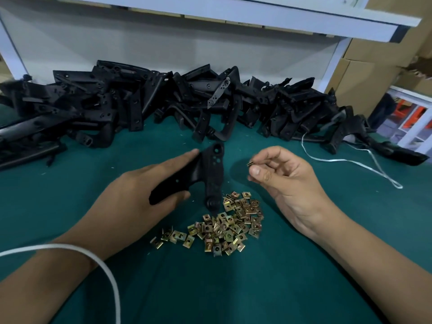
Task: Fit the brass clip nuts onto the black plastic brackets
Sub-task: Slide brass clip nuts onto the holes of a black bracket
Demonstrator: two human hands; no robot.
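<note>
My left hand (140, 190) grips a black plastic bracket (211, 169) by its arm, index finger stretched along the top; the bracket stands on end with its lower tip at the edge of the nut pile. My right hand (280, 174) pinches one brass clip nut (250, 163) between thumb and forefinger, a short way right of the bracket and apart from it. A loose pile of several brass clip nuts (224, 225) lies on the green mat between my forearms. A long heap of black brackets (163, 101) runs across the back of the table.
The green table mat (233, 288) covers the work surface. A white strap (346, 161) trails over the mat at the right. A white cord (100, 260) loops over my left wrist. Cardboard boxes (378, 64) stand at the far right, a white shelf (257, 17) overhead.
</note>
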